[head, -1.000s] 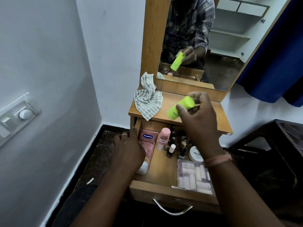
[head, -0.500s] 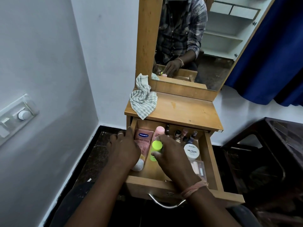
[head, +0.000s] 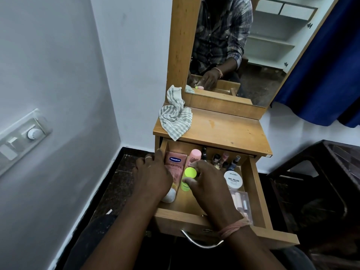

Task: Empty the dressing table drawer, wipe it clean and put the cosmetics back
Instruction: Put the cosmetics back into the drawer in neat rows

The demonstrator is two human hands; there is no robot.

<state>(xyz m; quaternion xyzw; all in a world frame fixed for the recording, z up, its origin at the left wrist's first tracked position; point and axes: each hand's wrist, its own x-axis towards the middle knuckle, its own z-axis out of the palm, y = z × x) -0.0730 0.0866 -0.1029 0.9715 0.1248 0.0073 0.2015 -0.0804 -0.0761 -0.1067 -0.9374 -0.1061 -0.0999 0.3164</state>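
Restock step: right hand (head: 209, 182) fingers curled round lime bottle (head: 187, 179) in drawer (head: 255, 184), left hand (head: 153, 176) flat on Vaseline tube (head: 174, 166); next, release

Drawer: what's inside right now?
Drawer: Vaseline tube, pink bottle, neon-green bottle held by right hand, nail polish jar, small bottles, clear box. Hands cover parts of the floor.

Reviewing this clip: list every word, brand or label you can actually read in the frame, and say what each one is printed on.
"Vaseline": blue badge on the pink tube at the left of the open drawer.
"Gluta-Hya": the same tube, below the badge.
"zudio": top of the round white jar lid.
"NAIL POLISH": the same lid, with a smaller line beneath it too small to read.
Print on the pink bottle and the small nail polish bottles: blurred, unreadable.
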